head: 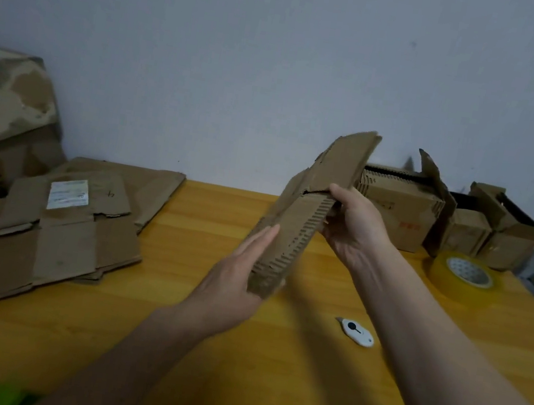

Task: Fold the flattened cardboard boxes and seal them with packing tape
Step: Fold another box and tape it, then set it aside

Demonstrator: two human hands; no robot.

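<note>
Both hands held one flattened box (309, 208) in the air above the table (188, 346), tilted so one end rose toward the wall. The left hand (240, 278) lay along its lower end with straight fingers (261, 239) pressed flat against the outer face — a support, it seemed, rather than a grip. The right hand (356, 222) took the box near its middle, its thumb on the near side and its fingers curled round behind, mostly hidden. Held that way from opposite sides, the box looked ready to be squeezed open into shape; no flap was yet folded.

More flat boxes (62, 220) waited in a stack at the table's left. Folded boxes (429, 219) stood at the far right by the wall, some flaps up. The tape (462, 276) lay just in front of them, and a small white cutter (357, 332) near the right forearm — both within easy reach for sealing.
</note>
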